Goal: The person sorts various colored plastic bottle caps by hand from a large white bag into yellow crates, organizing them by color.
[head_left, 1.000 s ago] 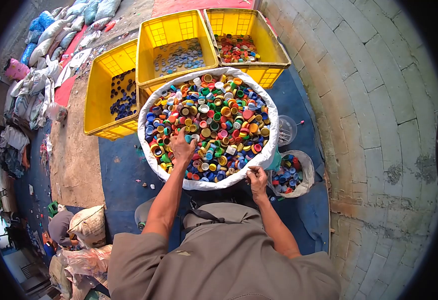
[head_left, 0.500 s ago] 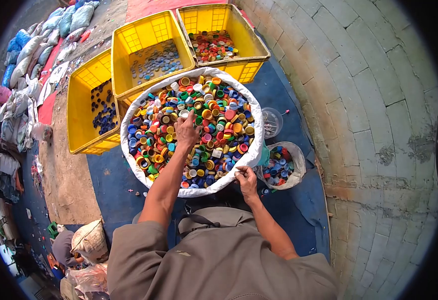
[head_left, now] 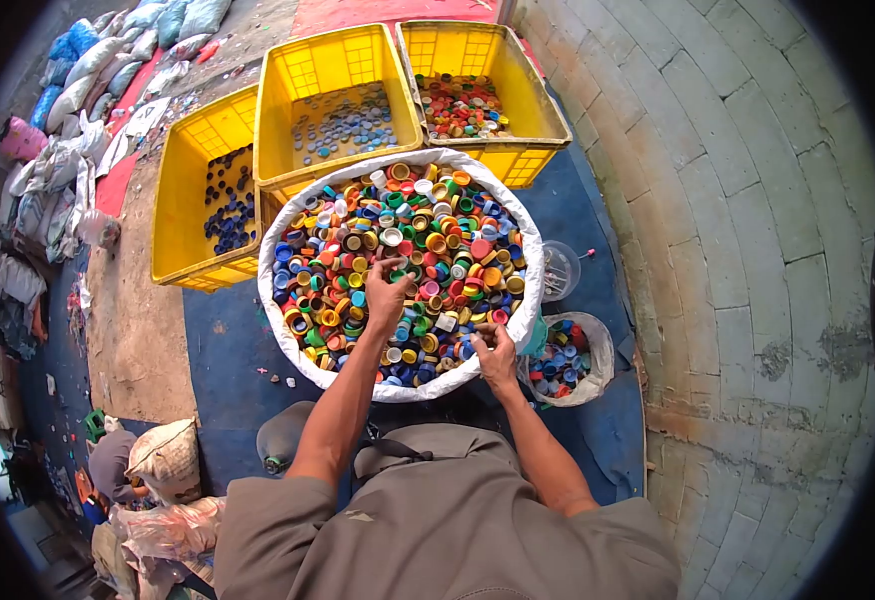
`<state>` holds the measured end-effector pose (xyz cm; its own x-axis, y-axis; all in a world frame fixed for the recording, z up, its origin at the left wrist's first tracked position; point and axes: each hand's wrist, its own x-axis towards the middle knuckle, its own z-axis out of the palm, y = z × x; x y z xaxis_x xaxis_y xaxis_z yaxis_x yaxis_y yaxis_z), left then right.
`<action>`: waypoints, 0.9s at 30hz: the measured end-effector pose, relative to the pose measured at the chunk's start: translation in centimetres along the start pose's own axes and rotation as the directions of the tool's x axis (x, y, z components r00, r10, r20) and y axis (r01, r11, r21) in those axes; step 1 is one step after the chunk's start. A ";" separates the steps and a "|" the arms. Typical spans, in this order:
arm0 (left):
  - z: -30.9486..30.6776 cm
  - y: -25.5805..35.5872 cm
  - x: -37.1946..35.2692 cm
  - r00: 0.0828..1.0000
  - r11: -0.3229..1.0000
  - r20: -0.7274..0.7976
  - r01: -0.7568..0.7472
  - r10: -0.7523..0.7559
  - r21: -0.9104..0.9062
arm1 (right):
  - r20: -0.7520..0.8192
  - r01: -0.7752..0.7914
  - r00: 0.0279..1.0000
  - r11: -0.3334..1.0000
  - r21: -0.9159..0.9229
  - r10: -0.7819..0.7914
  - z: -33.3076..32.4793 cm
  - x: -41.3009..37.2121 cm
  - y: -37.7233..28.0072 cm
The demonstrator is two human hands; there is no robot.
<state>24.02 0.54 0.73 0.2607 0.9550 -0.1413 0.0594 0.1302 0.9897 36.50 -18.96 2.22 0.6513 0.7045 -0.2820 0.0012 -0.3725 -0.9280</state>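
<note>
A big round white sack with a rolled rim is full of mixed-colour plastic bottle caps. My left hand is over the middle of the heap, its fingers bent around what looks like a green bottle cap. Close to the sack's near right rim, my right hand has its thumb and fingers curled over the caps. Whatever lies between those fingertips is too small to make out.
Behind the sack stand three yellow crates, holding dark blue caps, pale blue caps and mostly red caps. At right are a clear tub and a small white sack of caps, beside a block wall. A person crouches lower left.
My left hand has drawn back from the heap's far part toward me, fingers now more bent. My right hand has moved from the rim in over the caps. The view has shifted slightly.
</note>
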 end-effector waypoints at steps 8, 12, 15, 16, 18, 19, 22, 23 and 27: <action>-6.3 -0.5 -8.0 0.824 0.490 0.210 0.495 -0.525 -0.718 | 0.218 0.546 0.835 0.712 -0.441 -0.504 6.0 12.4 -3.8; -7.8 0.5 -10.8 0.821 0.457 0.194 0.476 -0.536 -0.751 | 0.307 0.625 0.768 0.550 -0.555 -0.562 8.2 15.9 -6.0; -8.3 0.2 -12.2 0.818 0.461 0.163 0.462 -0.551 -0.758 | 0.434 0.722 0.685 0.462 -0.516 -0.585 9.1 17.7 -7.3; -8.5 0.0 -12.7 0.818 0.462 0.153 0.455 -0.555 -0.761 | 0.473 0.724 0.682 0.424 -0.544 -0.558 9.4 18.3 -7.4; -8.7 -0.1 -13.5 0.804 0.484 0.124 0.464 -0.582 -0.742 | 0.523 0.751 0.650 0.359 -0.554 -0.552 10.1 19.1 -7.4; -8.8 -0.1 -13.9 0.796 0.493 0.109 0.470 -0.595 -0.732 | 0.544 0.763 0.634 0.330 -0.556 -0.550 10.2 19.4 -7.4; -9.0 -1.0 -14.9 0.786 0.504 0.116 0.494 -0.607 -0.708 | 0.586 0.761 0.638 0.294 -0.578 -0.500 10.6 19.3 -7.6; -9.0 -1.0 -15.2 0.779 0.511 0.112 0.504 -0.616 -0.696 | 0.592 0.754 0.646 0.285 -0.592 -0.481 10.8 19.3 -7.6; -8.7 -1.0 -15.9 0.773 0.533 0.090 0.512 -0.628 -0.674 | 0.597 0.757 0.638 0.251 -0.603 -0.486 11.2 19.6 -7.2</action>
<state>11.44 -12.49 2.20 0.2506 0.6323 -0.7331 -0.4842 0.7376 0.4707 40.70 4.29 0.68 -0.0386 0.9913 0.1261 0.9511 0.0751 -0.2995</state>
